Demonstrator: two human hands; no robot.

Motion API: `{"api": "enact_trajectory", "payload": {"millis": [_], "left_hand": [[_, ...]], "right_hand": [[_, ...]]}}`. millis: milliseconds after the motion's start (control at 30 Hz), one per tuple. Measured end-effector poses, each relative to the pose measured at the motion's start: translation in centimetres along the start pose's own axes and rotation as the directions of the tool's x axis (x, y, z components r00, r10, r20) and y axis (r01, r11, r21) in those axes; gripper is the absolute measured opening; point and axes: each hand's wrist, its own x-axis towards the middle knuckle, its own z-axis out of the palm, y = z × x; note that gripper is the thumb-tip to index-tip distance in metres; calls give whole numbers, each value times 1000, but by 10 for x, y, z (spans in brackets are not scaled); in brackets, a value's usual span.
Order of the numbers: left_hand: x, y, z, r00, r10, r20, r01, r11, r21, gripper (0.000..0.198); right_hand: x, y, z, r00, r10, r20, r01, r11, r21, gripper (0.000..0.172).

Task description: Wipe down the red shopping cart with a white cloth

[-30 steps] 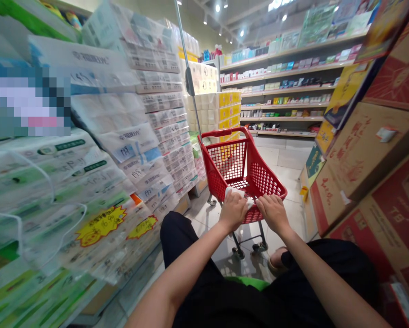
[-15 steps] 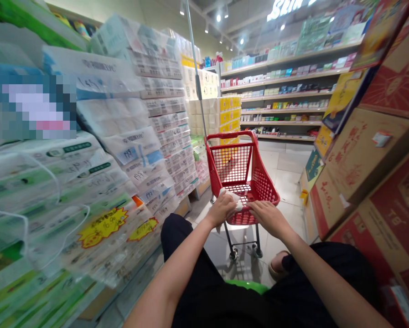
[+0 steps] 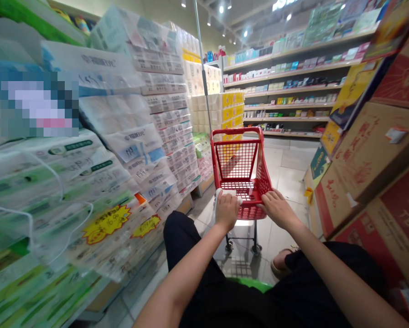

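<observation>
A small red plastic shopping cart (image 3: 264, 169) with a lattice basket stands between my knees. My left hand (image 3: 227, 212) is closed over a white cloth or tissue (image 3: 220, 195), pressing it on the near rim at the left. Part of the cloth hangs below the hand. At the near right corner of the rim, my right hand (image 3: 277, 207) has its fingers hooked over the edge. A thin metal pole (image 3: 204, 77) rises from the cart's far left corner.
Stacked tissue packs (image 3: 166, 105) line the left side, with white cords (image 3: 29, 223) across the nearest ones. Cardboard cartons (image 3: 375, 150) are piled at the right. Stocked shelves (image 3: 286, 107) stand at the back. A green seat edge (image 3: 252, 283) shows below me.
My right hand has moved right along the rim to its corner. My left hand has shifted slightly with the cloth. The cart has turned a little and now faces me more squarely.
</observation>
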Motion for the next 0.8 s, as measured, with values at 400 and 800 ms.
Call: {"api": "enact_trajectory", "payload": {"millis": [400, 800], "left_hand": [[13, 29, 17, 971, 222, 93, -221, 975, -22, 21], [-18, -44, -15, 1000, 6, 20, -6, 1000, 4, 20]], "right_hand": [[2, -31, 4, 997, 60, -38, -61, 998, -23, 18], [13, -56, 10, 994, 111, 12, -110, 992, -59, 25]]}}
